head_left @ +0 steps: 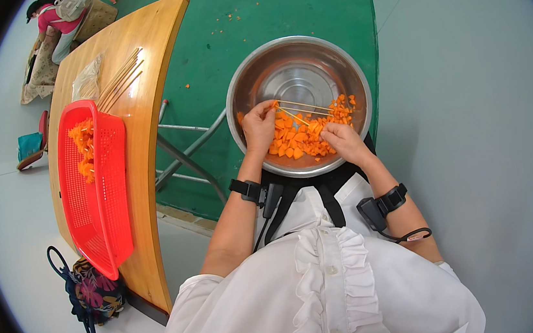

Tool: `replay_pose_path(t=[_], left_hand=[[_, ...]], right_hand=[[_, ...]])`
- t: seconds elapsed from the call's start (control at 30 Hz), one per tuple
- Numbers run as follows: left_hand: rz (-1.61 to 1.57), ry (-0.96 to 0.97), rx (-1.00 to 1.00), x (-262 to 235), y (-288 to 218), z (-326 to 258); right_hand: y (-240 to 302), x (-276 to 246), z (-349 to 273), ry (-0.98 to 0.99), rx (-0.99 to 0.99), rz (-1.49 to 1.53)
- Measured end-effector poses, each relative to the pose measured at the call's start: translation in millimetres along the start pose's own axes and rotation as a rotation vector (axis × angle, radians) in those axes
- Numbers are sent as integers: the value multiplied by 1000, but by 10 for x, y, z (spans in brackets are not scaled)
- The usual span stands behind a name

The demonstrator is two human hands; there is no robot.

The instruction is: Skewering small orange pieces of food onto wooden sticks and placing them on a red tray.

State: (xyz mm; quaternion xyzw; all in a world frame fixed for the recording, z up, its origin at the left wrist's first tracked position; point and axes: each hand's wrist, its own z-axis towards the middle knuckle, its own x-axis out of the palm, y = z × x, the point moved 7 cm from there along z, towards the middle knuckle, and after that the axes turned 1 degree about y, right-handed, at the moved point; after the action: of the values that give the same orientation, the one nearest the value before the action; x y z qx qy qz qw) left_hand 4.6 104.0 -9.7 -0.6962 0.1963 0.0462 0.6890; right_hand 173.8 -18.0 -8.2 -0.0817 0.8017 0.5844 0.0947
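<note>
A wide steel basin [293, 52] rests at my lap, with a heap of cut orange pieces [293, 144] that look like carrot along its near side. My left hand [259, 127] is closed in a pinch on thin bamboo skewers [304, 105], which point right across the basin. One of these skewers slants down toward my right hand [346, 142]. That hand, over the right part of the heap, pinches an orange carrot piece [316, 129] close to this skewer's tip. Whether the tip has entered the piece is too small to tell.
On the wooden table [143, 192] at left stand a red plastic basket [112, 183] with orange pieces [84, 146], loose bamboo skewers [122, 81] and a clear bag [86, 80]. Metal legs [190, 150] reach toward the basin. A floral bag [94, 288] and another person [56, 19] are farther left.
</note>
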Motion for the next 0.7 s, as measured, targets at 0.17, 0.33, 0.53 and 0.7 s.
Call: replay_pose_path(t=[0.17,0.33,0.53,0.7], left_hand=[[-16,16,5,14,6,0],[6,72,-1,71,-106,-56],[26,113,13,87,-52,-51],[57,228,-5,152,-72,-71]], right_hand=[[-19,9,-1,7,1,-10],[0,6,3,-24,-45,-50],[59,-8,-2,-24,-22,-96],[67,-19,4,-37,-52,-73]])
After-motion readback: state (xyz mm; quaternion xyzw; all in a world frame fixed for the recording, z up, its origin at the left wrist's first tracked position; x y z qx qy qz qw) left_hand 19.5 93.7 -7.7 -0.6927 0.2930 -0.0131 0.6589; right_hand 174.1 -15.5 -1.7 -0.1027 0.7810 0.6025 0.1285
